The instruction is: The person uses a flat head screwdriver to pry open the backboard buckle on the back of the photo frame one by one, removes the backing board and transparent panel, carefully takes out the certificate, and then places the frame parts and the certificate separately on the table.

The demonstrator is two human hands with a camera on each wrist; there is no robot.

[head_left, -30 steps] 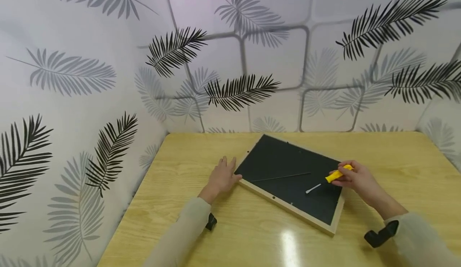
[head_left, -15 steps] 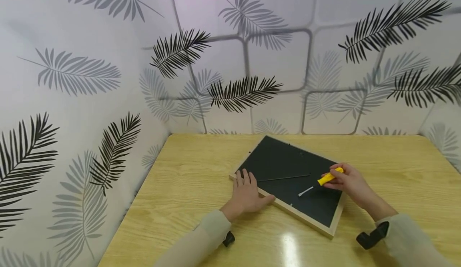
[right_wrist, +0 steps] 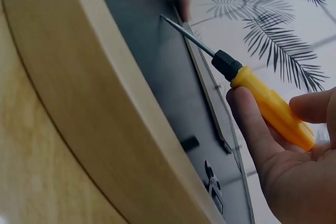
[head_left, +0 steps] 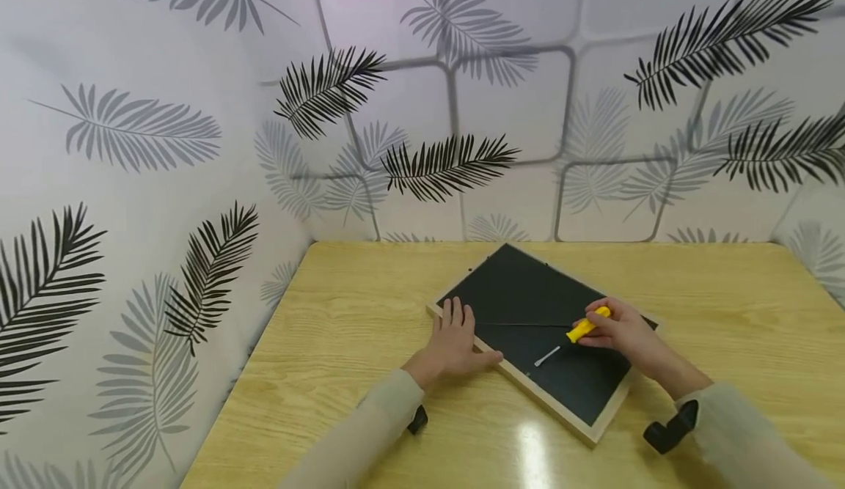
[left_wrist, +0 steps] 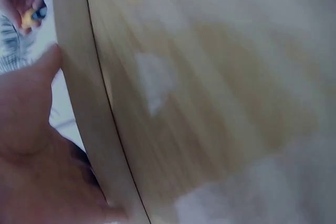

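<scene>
A wooden frame with a black back panel [head_left: 581, 390] lies face down and slanted on the table; its pale wood rim [head_left: 548, 399] faces me. My left hand [head_left: 455, 346] rests on the near-left rim, fingers straight over the panel and thumb along the outer edge. Between thumb and fingers, my right hand [head_left: 623, 333] grips a yellow-handled screwdriver [head_left: 589, 325] above the panel's right half. Its metal shaft points down-left toward the panel. In the right wrist view, the screwdriver [right_wrist: 273, 106] shows a black collar; whether its tip touches cannot be told.
A thin dark strip [head_left: 521, 324] crosses the panel. The right wrist view shows a small metal hanger [right_wrist: 214, 187] on the back. The wooden table [head_left: 343, 313] reaches a leaf-patterned wall [head_left: 409, 108] behind the frame.
My left hand has moved right from the frame's left corner onto its near rim. The frame has turned slightly clockwise. My right hand has carried the screwdriver a little left.
</scene>
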